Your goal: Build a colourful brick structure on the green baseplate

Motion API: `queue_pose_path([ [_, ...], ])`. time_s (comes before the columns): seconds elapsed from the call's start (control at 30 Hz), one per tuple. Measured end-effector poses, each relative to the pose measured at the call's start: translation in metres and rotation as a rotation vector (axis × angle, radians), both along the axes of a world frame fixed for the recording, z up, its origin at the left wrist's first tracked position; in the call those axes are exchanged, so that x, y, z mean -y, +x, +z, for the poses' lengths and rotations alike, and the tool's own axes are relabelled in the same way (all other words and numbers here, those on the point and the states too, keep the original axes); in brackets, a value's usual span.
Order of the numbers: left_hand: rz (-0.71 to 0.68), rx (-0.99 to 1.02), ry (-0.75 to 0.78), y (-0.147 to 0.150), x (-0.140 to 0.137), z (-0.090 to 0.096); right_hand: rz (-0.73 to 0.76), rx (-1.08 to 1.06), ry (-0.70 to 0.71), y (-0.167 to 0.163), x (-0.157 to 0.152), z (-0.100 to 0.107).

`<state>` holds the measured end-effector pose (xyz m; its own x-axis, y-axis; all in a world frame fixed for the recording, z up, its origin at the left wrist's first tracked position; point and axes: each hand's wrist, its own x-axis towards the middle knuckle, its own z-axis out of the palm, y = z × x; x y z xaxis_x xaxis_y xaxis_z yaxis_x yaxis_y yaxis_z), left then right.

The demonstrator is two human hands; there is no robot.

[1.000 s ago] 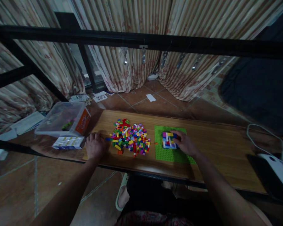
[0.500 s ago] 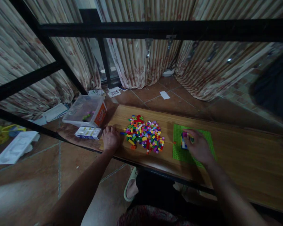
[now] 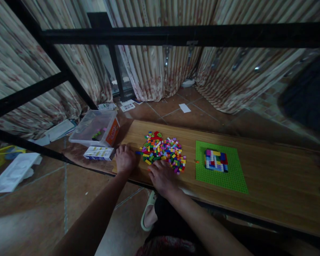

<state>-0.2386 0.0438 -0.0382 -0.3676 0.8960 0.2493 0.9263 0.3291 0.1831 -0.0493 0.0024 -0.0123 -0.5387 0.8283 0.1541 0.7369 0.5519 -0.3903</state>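
Note:
A heap of small coloured building bricks point(image 3: 160, 147) lies on the wooden bench. My right hand point(image 3: 162, 177) is at its near edge, fingers reaching over the bricks and hiding some of them; no held brick shows. On the bench just left of the heap rests my left hand point(image 3: 125, 158), fingers lying loosely apart, with nothing visible in it. To the right, a green baseplate point(image 3: 221, 183) carries a low block of joined bricks point(image 3: 216, 160) in white, yellow, red and blue. One orange brick point(image 3: 197, 161) sits at the plate's left edge.
A clear plastic tub point(image 3: 82, 129) with a few bricks inside stands left of the bench point(image 3: 277, 177), beside a small white-and-blue box point(image 3: 98, 153). Black metal bars point(image 3: 160, 35) and striped curtains point(image 3: 149, 74) are beyond. Papers and white packaging point(image 3: 14, 170) lie on the tiled floor.
My right hand has moved left from the baseplate to the brick heap, uncovering the joined bricks on the plate. My left hand has stayed in place.

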Motion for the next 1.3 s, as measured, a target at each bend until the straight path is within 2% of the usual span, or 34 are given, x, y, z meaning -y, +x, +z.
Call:
queue_pose_path([
  [0.17, -0.005, -0.012, 0.005, -0.001, -0.001, 0.002, -0.010, 0.062, 0.018, -0.004, -0.005, -0.004],
  [0.3, -0.008, -0.044, 0.004, -0.002, -0.002, 0.002, -0.016, -0.059, 0.022, 0.002, -0.002, -0.002],
  [0.4, -0.012, -0.066, -0.003, -0.003, -0.002, 0.002, -0.080, -0.196, 0.018, 0.019, 0.003, 0.003],
  [0.53, -0.024, -0.071, -0.008, -0.004, -0.003, 0.003, -0.246, -0.308, 0.070, 0.070, 0.005, 0.007],
  [0.73, -0.021, -0.083, -0.031, -0.005, -0.003, 0.004, -0.581, -0.271, 0.213, 0.186, -0.009, 0.008],
  [0.87, -0.014, -0.087, -0.039, -0.005, -0.004, 0.004, -0.651, -0.213, 0.251, 0.231, -0.025, 0.004],
  [1.0, -0.027, -0.090, -0.029, -0.005, -0.004, 0.004, -0.608, -0.173, 0.251, 0.240, -0.041, -0.004],
  [1.3, -0.018, -0.090, -0.047, -0.006, -0.005, 0.006, -0.566, -0.028, 0.202, 0.233, -0.057, -0.013],
])
